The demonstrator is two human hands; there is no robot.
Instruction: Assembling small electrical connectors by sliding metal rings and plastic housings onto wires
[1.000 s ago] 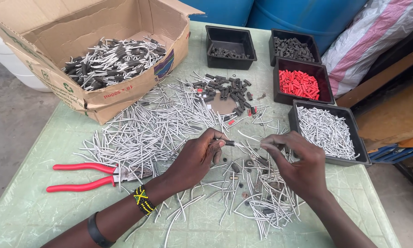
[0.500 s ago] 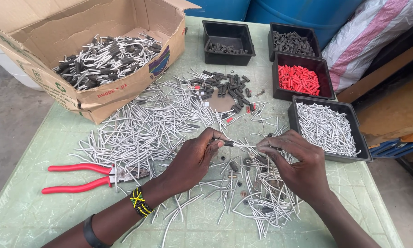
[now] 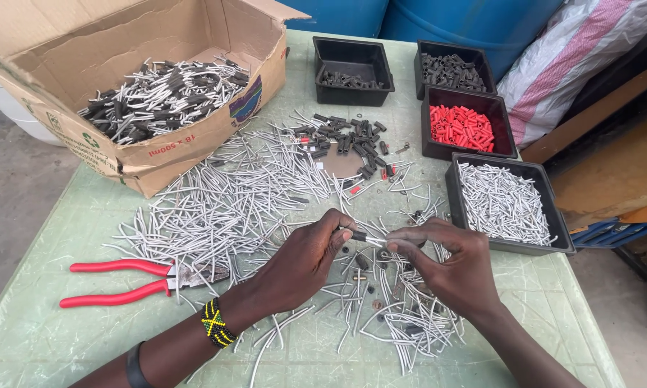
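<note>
Both hands pinching one thin silver wire piece with a short black sleeve, mid-bench.

Left hand [image 3: 305, 259] closed, fingertips on the black-sleeved end of the thin silver wire piece [image 3: 363, 237]; right hand [image 3: 453, 266] closed, fingertips on the bare end, piece held just above the pale green bench [image 3: 50, 345]. Underneath and to the left: loose scatter of silver wire pieces [image 3: 223, 208]. Red-handled pliers [image 3: 122, 282] lying flat, left of the left wrist, well apart from the hands. Open cardboard box [image 3: 165, 147] of sleeved wire pieces at far left. Loose pile of black sleeves [image 3: 345, 136] beyond the hands. Black tray of silver wire pieces [image 3: 510, 248] just right of the right hand; black tray of red sleeves [image 3: 461, 128] behind it.
</note>
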